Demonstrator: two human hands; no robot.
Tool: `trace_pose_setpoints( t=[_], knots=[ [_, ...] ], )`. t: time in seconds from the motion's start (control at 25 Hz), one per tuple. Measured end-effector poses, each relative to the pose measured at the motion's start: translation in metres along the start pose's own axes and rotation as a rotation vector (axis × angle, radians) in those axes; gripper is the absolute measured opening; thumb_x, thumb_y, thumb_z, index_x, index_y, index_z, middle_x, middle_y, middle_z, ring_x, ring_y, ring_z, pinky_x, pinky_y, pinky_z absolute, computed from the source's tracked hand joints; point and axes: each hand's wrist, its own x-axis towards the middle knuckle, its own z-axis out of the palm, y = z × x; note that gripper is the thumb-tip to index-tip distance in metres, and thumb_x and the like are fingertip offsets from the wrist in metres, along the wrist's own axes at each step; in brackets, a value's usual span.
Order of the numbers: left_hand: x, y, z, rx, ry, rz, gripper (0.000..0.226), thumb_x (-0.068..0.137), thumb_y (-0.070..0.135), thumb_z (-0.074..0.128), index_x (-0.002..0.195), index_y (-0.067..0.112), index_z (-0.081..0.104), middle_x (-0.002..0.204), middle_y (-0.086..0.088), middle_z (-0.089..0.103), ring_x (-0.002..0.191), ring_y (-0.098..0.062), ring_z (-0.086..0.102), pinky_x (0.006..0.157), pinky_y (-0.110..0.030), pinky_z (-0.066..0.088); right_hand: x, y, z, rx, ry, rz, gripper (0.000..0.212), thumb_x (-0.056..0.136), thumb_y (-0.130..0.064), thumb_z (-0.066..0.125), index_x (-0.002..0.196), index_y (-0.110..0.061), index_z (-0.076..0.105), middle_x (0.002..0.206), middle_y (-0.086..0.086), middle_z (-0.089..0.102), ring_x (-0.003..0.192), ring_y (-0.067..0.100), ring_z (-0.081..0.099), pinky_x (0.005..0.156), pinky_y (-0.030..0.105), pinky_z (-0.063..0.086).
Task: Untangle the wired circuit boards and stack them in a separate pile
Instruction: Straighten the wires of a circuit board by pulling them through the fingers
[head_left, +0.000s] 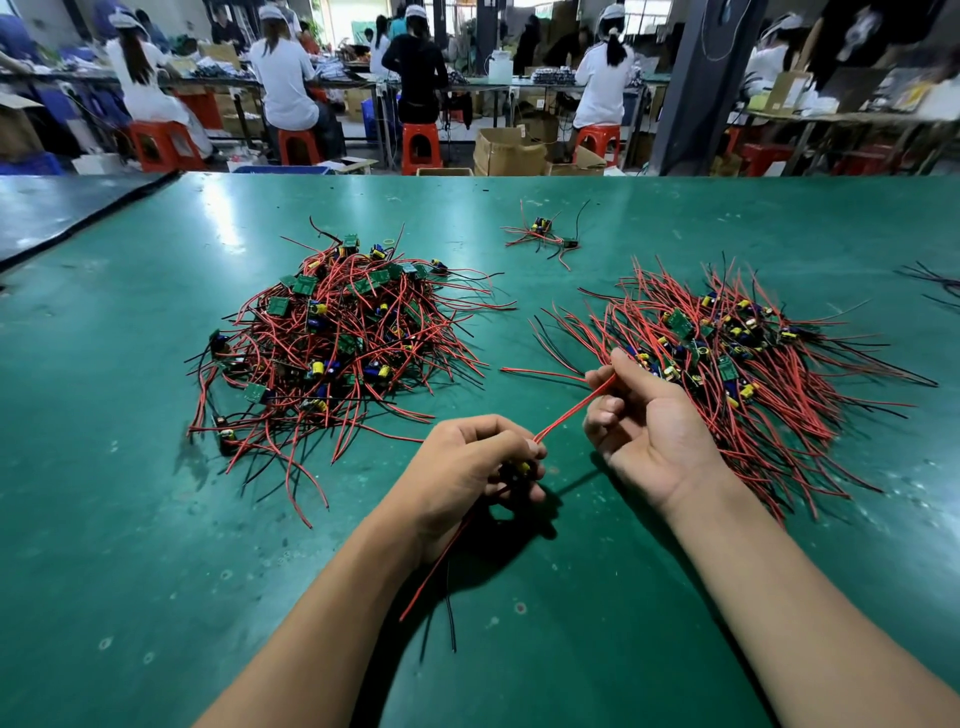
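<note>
L hand (478, 462) curled round one wired board (522, 467); only a yellow cap and dark body show betw the fingers, held low over the green table (156, 519), front centre. R hand (644, 421) pinches that board's red lead (571, 410) betw thumb and curled fingers; lead runs taut betw the two hands. Another red lead and a black lead (449, 608) trail from under L hand toward the person. Tangled pile (337, 338) lies to the L, well apart from both hands. Sorted pile (727, 358) lies to the R, its near fringe just beside R wrist. Step looks like straightening one unit's leads before stacking. To do it well: keep L grip on the board body, not the caps. Slide R pinch out to the lead tip w/ a light pull, so the solder joint isn't strained. Do likewise for the trailing leads, then lay the unit w/ wires fanned like the sorted pile. Room: open strip betw the piles is where the hands work, and bare table in front gives space to draw leads out. Sideways swing to the R is tight, as the forearm could drag the fringe. Small cluster (545, 236) sits back centre, clear of reach. Stray black wires (935, 278) at far R of view. Seam to a darker bench (62, 208) far L. Near table edge not in view.
</note>
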Motion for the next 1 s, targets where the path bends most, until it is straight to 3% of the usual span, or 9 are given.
trace_pose_setpoints(
  t=[0.16,0.24,0.36,0.52,0.68,0.88,1.0],
  knots=[
    [0.002,-0.001,0.000,-0.025,0.035,-0.005,0.016,0.087,0.000,0.061,0.074,0.007,0.068,0.066,-0.012,0.066,0.052,-0.020,0.063,0.052,-0.021,0.050,-0.007,0.008,0.000,-0.313,-0.134,-0.046,0.027,0.074,-0.037,0.074,0.083,-0.012,0.070,0.079,0.001,0.068,0.051,0.006,0.049,0.045,0.018,0.043],
    [0.003,-0.002,0.000,-0.050,0.039,-0.005,0.015,0.089,0.005,0.062,0.076,0.008,0.069,0.068,-0.011,0.067,0.052,-0.019,0.063,0.055,-0.024,0.050,-0.012,0.018,0.001,-0.503,-0.269,-0.035,0.030,0.072,-0.036,0.077,0.091,-0.013,0.074,0.086,0.002,0.070,0.058,0.009,0.055,0.051,0.022,0.046],
    [0.003,-0.004,-0.001,-0.066,0.042,0.005,0.018,0.091,0.007,0.061,0.079,0.011,0.074,0.070,-0.011,0.068,0.051,-0.017,0.062,0.056,-0.026,0.050,-0.020,0.027,0.003,-0.651,-0.374,-0.011,0.035,0.075,-0.036,0.078,0.097,-0.009,0.076,0.079,0.009,0.071,0.055,0.017,0.062,0.049,0.022,0.048],
    [0.005,-0.004,-0.001,-0.051,0.052,-0.011,0.019,0.089,0.005,0.062,0.074,0.011,0.071,0.067,-0.010,0.067,0.051,-0.017,0.061,0.058,-0.026,0.048,-0.016,0.025,0.002,-0.687,-0.265,-0.109,0.023,0.084,-0.034,0.074,0.091,-0.012,0.078,0.068,0.008,0.066,0.051,0.019,0.055,0.045,0.022,0.040],
    [0.003,-0.003,0.000,-0.005,0.026,-0.003,0.012,0.087,0.004,0.064,0.076,0.007,0.068,0.064,-0.010,0.065,0.051,-0.019,0.062,0.055,-0.023,0.047,-0.007,0.021,-0.002,-0.715,-0.099,-0.235,0.021,0.091,-0.034,0.069,0.080,-0.018,0.078,0.058,0.001,0.055,0.041,0.007,0.042,0.038,0.016,0.029],
    [0.000,-0.003,0.001,0.032,-0.020,0.012,0.017,0.087,0.000,0.062,0.072,0.005,0.068,0.061,-0.010,0.063,0.047,-0.019,0.059,0.049,-0.020,0.048,0.001,0.014,-0.005,-0.560,0.069,-0.345,0.018,0.092,-0.026,0.070,0.078,-0.014,0.072,0.067,0.000,0.060,0.041,0.003,0.043,0.034,0.015,0.027],
    [0.000,-0.003,0.001,0.033,-0.027,0.021,0.016,0.087,0.000,0.061,0.073,0.004,0.067,0.060,-0.010,0.062,0.046,-0.019,0.058,0.048,-0.020,0.047,0.001,0.014,-0.003,-0.509,0.084,-0.351,0.021,0.094,-0.026,0.068,0.076,-0.014,0.069,0.068,-0.003,0.065,0.039,0.004,0.041,0.035,0.016,0.027]
  ],
)
